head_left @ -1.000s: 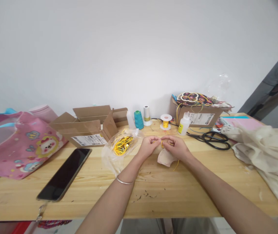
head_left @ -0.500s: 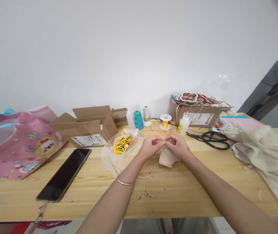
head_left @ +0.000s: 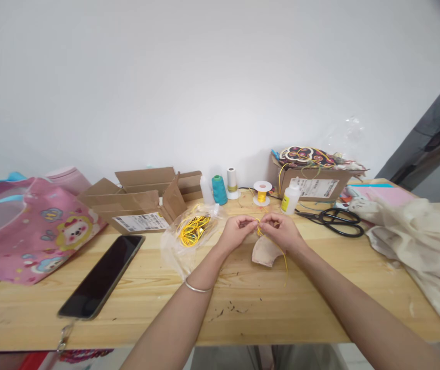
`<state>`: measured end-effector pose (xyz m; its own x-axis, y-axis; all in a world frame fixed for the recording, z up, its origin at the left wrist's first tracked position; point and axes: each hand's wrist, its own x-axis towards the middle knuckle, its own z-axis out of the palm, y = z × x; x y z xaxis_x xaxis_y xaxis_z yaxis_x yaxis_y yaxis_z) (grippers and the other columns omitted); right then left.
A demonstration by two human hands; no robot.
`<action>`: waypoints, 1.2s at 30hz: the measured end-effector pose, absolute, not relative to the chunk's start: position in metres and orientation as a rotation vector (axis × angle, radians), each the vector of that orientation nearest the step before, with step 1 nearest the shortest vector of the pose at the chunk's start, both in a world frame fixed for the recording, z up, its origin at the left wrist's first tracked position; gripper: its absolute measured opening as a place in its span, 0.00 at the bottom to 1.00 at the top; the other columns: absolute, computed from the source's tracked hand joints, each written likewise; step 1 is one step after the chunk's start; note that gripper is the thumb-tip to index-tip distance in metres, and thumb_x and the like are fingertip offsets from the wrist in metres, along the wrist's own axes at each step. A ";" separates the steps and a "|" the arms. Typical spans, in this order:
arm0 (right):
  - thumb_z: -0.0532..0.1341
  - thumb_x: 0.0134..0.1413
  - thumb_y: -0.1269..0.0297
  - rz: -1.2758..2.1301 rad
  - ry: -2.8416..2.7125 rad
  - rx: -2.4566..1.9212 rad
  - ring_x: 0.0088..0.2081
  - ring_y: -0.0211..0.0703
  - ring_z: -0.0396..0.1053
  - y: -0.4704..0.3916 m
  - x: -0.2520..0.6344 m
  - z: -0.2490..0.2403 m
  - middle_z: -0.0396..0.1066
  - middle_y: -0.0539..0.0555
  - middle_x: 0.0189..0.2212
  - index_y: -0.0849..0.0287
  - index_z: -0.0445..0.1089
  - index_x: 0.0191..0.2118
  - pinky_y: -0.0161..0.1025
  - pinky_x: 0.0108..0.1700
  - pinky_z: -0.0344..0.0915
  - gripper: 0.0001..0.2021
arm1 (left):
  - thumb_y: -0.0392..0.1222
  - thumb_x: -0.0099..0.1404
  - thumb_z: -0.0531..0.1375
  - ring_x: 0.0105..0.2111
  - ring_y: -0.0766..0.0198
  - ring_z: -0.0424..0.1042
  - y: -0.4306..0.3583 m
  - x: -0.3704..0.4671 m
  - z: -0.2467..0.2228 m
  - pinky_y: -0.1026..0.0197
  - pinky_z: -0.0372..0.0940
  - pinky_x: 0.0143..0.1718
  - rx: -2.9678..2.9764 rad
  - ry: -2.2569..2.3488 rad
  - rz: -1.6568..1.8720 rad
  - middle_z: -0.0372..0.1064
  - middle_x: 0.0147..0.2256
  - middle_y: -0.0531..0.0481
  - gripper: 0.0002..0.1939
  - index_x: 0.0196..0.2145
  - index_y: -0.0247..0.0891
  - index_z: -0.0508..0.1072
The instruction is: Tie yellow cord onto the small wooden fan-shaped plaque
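Just beside the hands (head_left: pixel 237 232), yellow cord (head_left: pixel 194 231) in a clear bag (head_left: pixel 173 254).

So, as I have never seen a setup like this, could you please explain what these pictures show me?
Of course. There is no machine here: these are a person's own bare hands, seen by a camera worn on the head that looks forward and down. It gives the only view.

The left hand and right hand meet over a wooden table, pinching thin yellow cord between their fingertips. Just below is a small beige piece; how it is attached, if at all, is hard to tell.

To the left lie a clear bag of yellow cord, a phone and a pink bag. Behind stand a teal thread cone and cardboard boxes. To the right are black scissors and cream cloth.
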<state>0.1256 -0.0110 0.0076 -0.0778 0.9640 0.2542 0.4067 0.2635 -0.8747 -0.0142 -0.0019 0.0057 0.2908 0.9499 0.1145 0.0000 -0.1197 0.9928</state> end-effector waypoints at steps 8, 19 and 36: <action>0.55 0.38 0.65 0.732 -1.683 -1.302 0.22 0.34 0.57 -0.011 0.126 0.008 0.64 0.51 0.20 0.63 0.65 0.21 0.32 0.23 0.53 0.06 | 0.40 0.43 0.61 0.17 0.75 0.59 0.000 -0.015 0.004 0.70 0.54 0.20 1.312 0.967 1.105 0.67 0.20 0.53 0.09 0.25 0.33 0.70; 0.55 0.37 0.65 0.879 -1.632 -1.255 0.22 0.34 0.58 -0.011 0.126 0.010 0.63 0.50 0.20 0.62 0.64 0.21 0.32 0.25 0.55 0.06 | 0.38 0.43 0.61 0.28 0.70 0.65 0.000 -0.017 0.007 0.67 0.59 0.32 1.391 0.929 1.160 0.68 0.27 0.50 0.13 0.30 0.34 0.69; 0.55 0.42 0.65 0.369 -1.859 -1.164 0.29 0.37 0.60 -0.011 0.129 0.005 0.62 0.51 0.26 0.56 0.68 0.29 0.33 0.26 0.55 0.07 | 0.38 0.45 0.60 0.28 0.70 0.65 0.000 -0.018 0.009 0.66 0.59 0.32 1.422 0.948 1.158 0.67 0.26 0.51 0.17 0.35 0.34 0.67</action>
<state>0.1292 -0.0109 0.0047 -0.1675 0.8350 0.5241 0.5720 0.5153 -0.6382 -0.0179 -0.0003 0.0091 0.2249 0.9603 0.1650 -0.0278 -0.1629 0.9862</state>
